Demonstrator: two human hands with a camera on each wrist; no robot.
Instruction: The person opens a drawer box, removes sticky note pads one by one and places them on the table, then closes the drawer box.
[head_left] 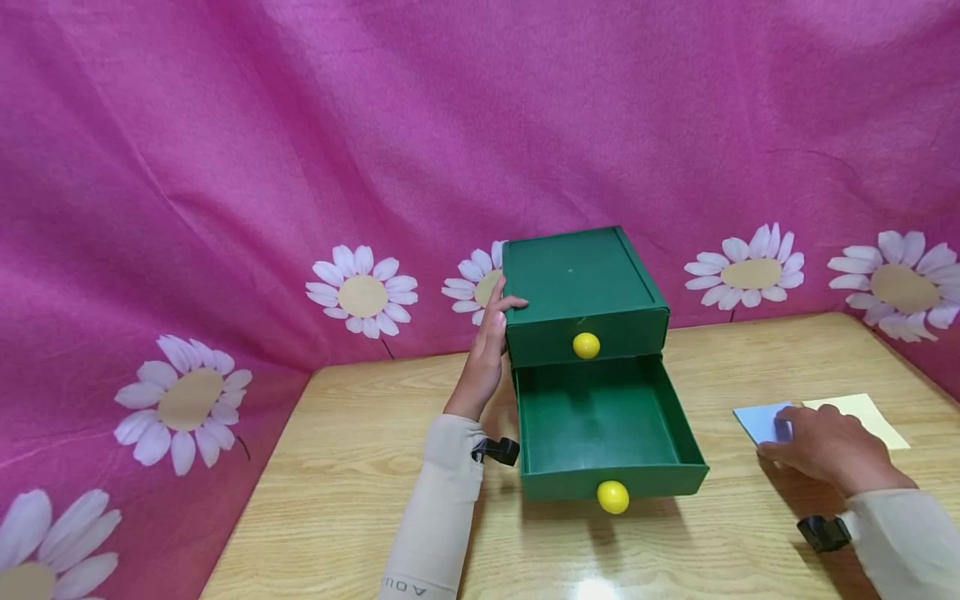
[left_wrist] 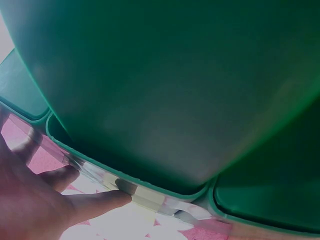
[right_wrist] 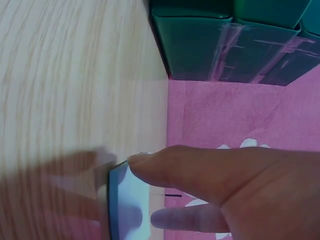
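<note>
A small green chest of drawers [head_left: 581, 271] with round yellow knobs stands on the table, its lower drawer [head_left: 600, 417] pulled out and bare inside. My left hand [head_left: 483, 358] rests against the chest's left side, fingers extended, one fingertip over the top edge. In the left wrist view, the fingers [left_wrist: 100, 205] lie along the green casing. At the right, my right hand [head_left: 836, 446] reaches over a blue sticky-note pad [head_left: 757, 421]. The right wrist view puts the thumb [right_wrist: 155, 167] at the pad's corner and a fingertip just over its face, its shadow falling there.
A pale yellow sticky-note pad [head_left: 870, 417] lies beside the blue one, partly behind my right hand. The wood-grain table [head_left: 345, 467] meets a pink cloth [head_left: 420, 167] with white daisies at its back and sides. Clear tape crosses the chest's side [right_wrist: 250, 52].
</note>
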